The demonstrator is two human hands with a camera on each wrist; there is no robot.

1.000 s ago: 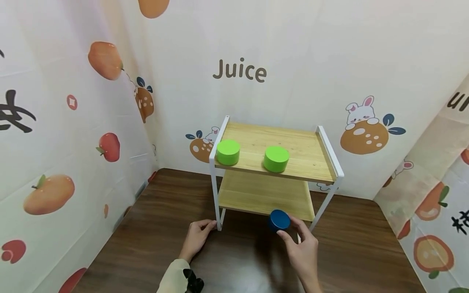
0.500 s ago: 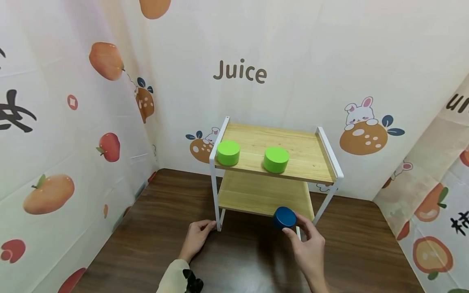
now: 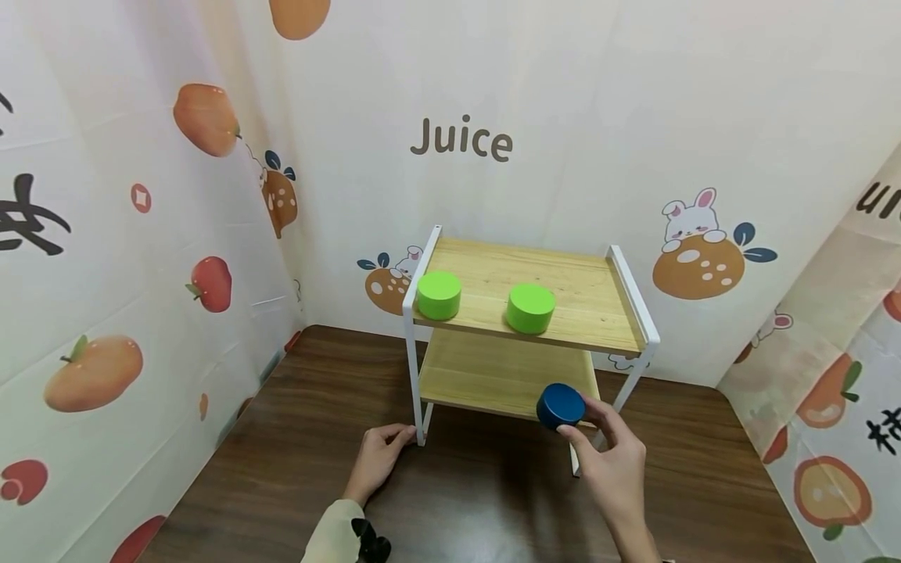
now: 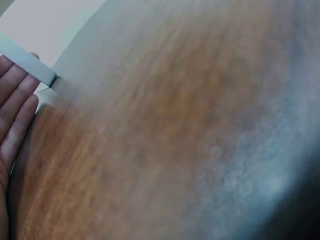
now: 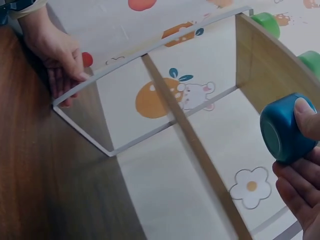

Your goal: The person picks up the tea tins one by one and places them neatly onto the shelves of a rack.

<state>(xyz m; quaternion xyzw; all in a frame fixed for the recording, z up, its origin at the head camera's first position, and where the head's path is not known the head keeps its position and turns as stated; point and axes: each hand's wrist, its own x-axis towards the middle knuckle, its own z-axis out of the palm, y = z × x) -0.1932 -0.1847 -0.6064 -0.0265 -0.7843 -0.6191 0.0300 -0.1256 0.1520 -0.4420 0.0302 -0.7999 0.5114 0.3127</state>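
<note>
A short blue cylinder (image 3: pixel 561 406) is pinched between the thumb and fingers of my right hand (image 3: pixel 614 461), raised in front of the lower board's right end. In the right wrist view the blue cylinder (image 5: pixel 286 129) shows a rounded edge and a shallow round base. My left hand (image 3: pixel 378 460) grips the foot of the front left leg of a two-tier shelf (image 3: pixel 415 383). Seen from the left wrist, its fingers (image 4: pixel 20 117) lie behind the white leg (image 4: pixel 31 64). Two green cylinders (image 3: pixel 439 295) stand on the front part of the upper board.
The shelf has a wooden upper board (image 3: pixel 486 262), a lower board (image 3: pixel 486 367) and white side frames. It stands on a dark wooden table (image 3: pixel 296 438). Fruit-patterned curtains (image 3: pixel 338 180) close off the back and both sides.
My right hand has carried the blue cylinder rightward and slightly up, toward the shelf's right front leg. My left hand has stayed at the left leg. The green cylinders have not moved.
</note>
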